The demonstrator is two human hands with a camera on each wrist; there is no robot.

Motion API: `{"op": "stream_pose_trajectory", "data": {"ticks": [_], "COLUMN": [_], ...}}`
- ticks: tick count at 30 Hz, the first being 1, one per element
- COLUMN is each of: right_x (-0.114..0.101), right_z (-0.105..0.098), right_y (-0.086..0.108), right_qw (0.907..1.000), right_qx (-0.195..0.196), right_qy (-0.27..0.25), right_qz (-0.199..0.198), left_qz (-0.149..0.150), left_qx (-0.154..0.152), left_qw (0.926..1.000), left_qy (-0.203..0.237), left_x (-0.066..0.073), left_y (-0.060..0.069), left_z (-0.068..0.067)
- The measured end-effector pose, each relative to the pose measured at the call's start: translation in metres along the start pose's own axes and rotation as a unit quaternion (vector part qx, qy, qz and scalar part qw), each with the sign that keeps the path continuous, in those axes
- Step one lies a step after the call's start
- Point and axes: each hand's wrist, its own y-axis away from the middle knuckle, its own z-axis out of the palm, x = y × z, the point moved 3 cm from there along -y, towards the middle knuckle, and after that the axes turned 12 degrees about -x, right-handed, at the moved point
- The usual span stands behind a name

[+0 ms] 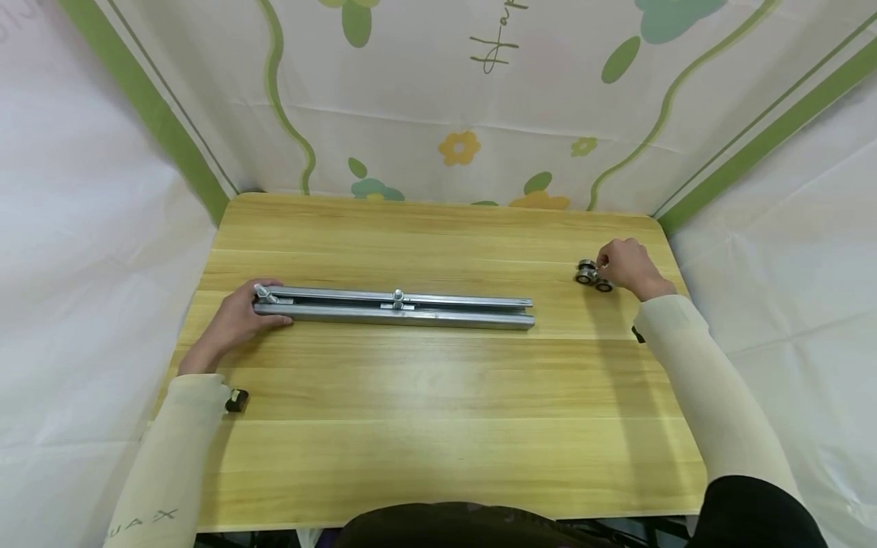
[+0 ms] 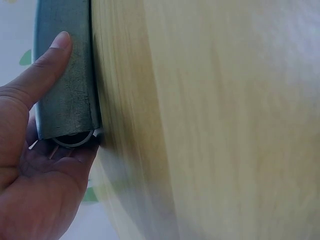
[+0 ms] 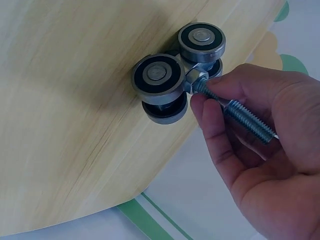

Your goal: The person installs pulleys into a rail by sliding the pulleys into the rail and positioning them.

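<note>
A slotted steel track (image 1: 452,317) lies lengthwise on the table, its slot facing up. My left hand (image 1: 241,316) grips its left end, thumb (image 2: 55,57) along the near side and fingers round the far side and open end. A bolt (image 1: 263,293) stands in the slot by that hand, and another bolt (image 1: 398,299) stands near the middle. At the right, my right hand (image 1: 626,266) pinches the threaded bolt (image 3: 250,121) of a roller trolley (image 3: 159,79) between thumb and fingers. The trolley has paired metal wheels and a nut at the bolt's base.
The wooden table (image 1: 425,426) has a back edge against a printed cloth curtain (image 1: 411,99). White cloth walls (image 1: 89,251) stand at left and right. A dark chair or garment edge (image 1: 473,525) shows at the table's front.
</note>
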Motion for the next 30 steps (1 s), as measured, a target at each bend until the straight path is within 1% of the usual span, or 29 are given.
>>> {"op": "stream_pose_trajectory", "data": {"ticks": [6, 12, 15, 22, 30], "right_x": [0.004, 0.001, 0.001, 0.000, -0.008], "right_z": [0.000, -0.003, -0.003, -0.001, 0.004], "right_y": [-0.001, 0.001, 0.002, 0.006, 0.014], "right_qw": [0.9999, 0.9999, 0.9998, 0.9994, 0.9987], "right_qx": [-0.006, -0.001, -0.005, -0.015, -0.022], "right_qy": [0.003, 0.008, 0.011, 0.019, 0.031], "right_qz": [-0.008, -0.013, -0.018, -0.026, -0.035], "left_qz": [-0.005, 0.003, 0.006, 0.003, 0.002], "left_qx": [-0.006, 0.001, 0.003, 0.001, 0.000], "left_qw": [1.0000, 1.0000, 1.0000, 1.0000, 0.9999], "left_qy": [0.001, -0.004, -0.005, -0.008, -0.011], "left_x": [0.001, -0.001, -0.001, 0.002, 0.002], "left_y": [0.000, 0.000, -0.001, -0.001, -0.001], "left_z": [0.000, 0.000, 0.000, -0.001, -0.001]}}
